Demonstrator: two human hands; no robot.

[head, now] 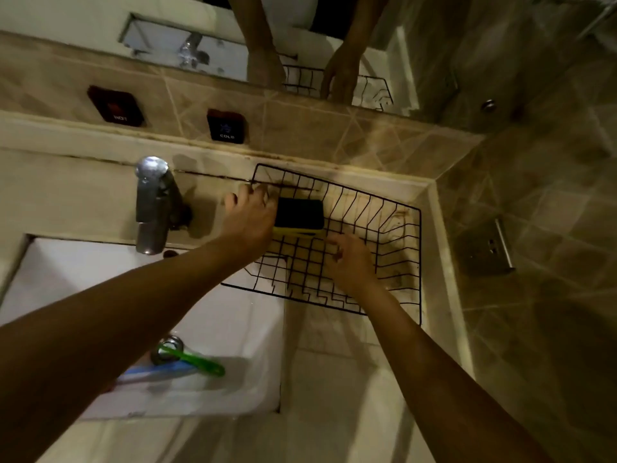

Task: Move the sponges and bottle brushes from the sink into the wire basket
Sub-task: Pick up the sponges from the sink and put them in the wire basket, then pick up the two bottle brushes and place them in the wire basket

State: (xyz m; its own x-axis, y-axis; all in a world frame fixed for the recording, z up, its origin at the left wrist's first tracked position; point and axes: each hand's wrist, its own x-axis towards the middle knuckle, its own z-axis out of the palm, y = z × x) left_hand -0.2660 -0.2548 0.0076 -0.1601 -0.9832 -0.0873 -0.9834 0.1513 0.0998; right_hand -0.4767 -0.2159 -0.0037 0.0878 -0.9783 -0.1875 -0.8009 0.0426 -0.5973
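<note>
A black wire basket (397,248) stands on the counter to the right of the white sink (233,322). A sponge (298,213), dark green on top and yellow below, lies in the basket's far left part. My left hand (248,217) covers the sponge's left end and grips it, fingers up at the basket rim. Inside the basket, just in front of the sponge, my right hand (350,262) holds nothing, its fingers loosely curled over the wires. In the sink, a green-handled brush (195,359) and a blue and white brush (157,374) lie by the drain, partly hidden by my left forearm.
A chrome faucet (153,202) stands left of the basket, over the sink's far edge. Hot and cold plates (227,127) sit on the tiled wall behind. A mirror (300,71) above reflects both hands. A metal fitting (487,252) hangs on the right wall.
</note>
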